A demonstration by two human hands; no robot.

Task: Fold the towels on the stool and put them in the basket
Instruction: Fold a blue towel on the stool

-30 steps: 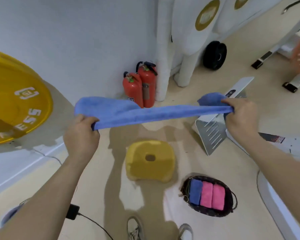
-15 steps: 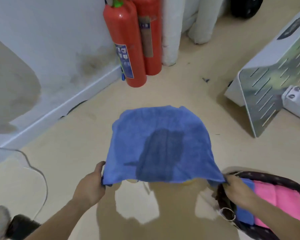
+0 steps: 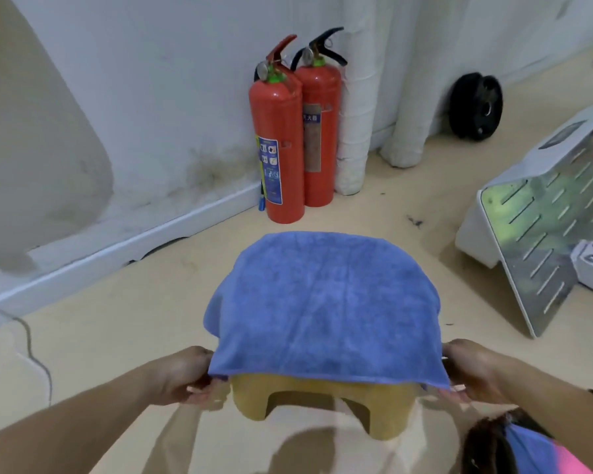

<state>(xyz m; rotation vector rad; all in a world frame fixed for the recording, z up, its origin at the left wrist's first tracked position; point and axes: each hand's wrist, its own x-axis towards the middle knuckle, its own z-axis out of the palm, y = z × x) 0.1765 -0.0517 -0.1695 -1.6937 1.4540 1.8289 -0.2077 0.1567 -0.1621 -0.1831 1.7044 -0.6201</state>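
Observation:
A blue towel (image 3: 322, 309) lies spread flat over the yellow stool (image 3: 322, 405), covering its whole top and drooping at the far corners. My left hand (image 3: 182, 378) pinches the towel's near left corner. My right hand (image 3: 473, 371) pinches the near right corner. Both hands sit at the stool's front edge, level with its seat. The dark woven basket (image 3: 483, 443) shows at the bottom right, partly cut off by the frame. Inside it lie a folded blue towel (image 3: 528, 449) and a folded pink towel (image 3: 569, 463).
Two red fire extinguishers (image 3: 288, 138) stand against the white wall behind the stool. A white and metal slotted machine base (image 3: 534, 248) sits on the floor at the right. A black weight plate (image 3: 476, 107) leans at the back right. A cable (image 3: 31, 343) runs along the floor at left.
The towel went from stretched in the air above the stool to lying spread across the stool top. My head and both hands dropped low and close to the stool.

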